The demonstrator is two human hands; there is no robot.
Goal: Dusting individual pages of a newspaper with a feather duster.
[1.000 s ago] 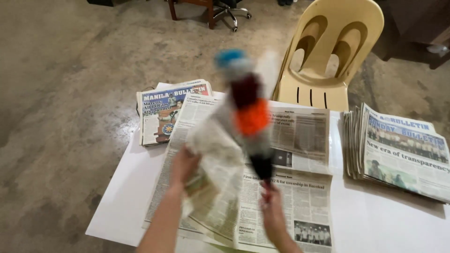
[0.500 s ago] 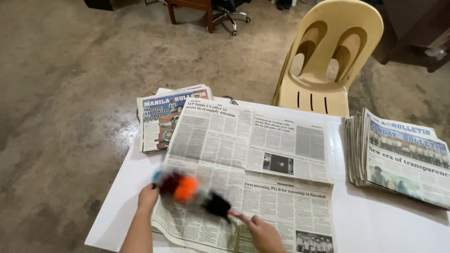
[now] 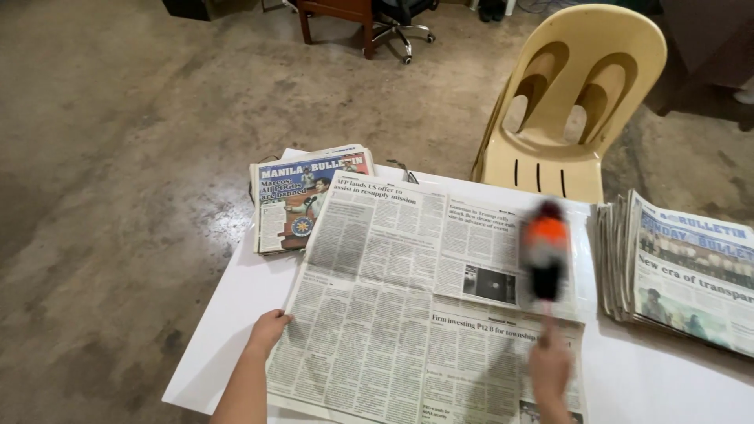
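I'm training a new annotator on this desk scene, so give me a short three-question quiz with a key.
1. True or false: the left hand rests on the left edge of the open newspaper.
2. What does the right hand hold? A) a pair of scissors B) a duster with orange and black parts C) a cup
3. Which lies nearer the plastic chair: the folded newspaper at the table's far left, or the newspaper stack on the right?

Key: 1 true; 2 B; 3 the newspaper stack on the right.
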